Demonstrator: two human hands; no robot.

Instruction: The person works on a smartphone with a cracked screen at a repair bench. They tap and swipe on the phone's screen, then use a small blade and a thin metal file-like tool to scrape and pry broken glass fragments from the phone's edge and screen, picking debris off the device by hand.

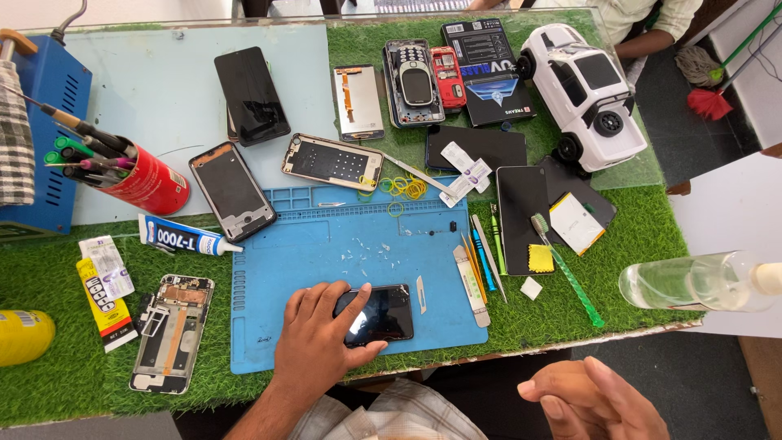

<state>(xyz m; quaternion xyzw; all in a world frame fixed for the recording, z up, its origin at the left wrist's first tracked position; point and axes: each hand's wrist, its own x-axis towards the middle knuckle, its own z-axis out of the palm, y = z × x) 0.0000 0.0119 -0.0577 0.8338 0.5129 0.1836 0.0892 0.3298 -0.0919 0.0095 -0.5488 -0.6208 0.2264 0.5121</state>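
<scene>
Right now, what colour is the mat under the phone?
Blue: the work mat under the phone, clearest in the head view.

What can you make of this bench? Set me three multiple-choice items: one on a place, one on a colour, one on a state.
1. Where does the phone under the left hand lie?
A. on the blue mat
B. on the green turf
C. on the toy car

2. What colour is the can of pens?
A. green
B. red
C. white

3. What does the right hand hold?
A. tweezers
B. a bottle
C. nothing

Answers:
1 A, the phone sits at the mat's near edge.
2 B, the can's side is plainly red.
3 C, the hand hangs open off the table.
</scene>
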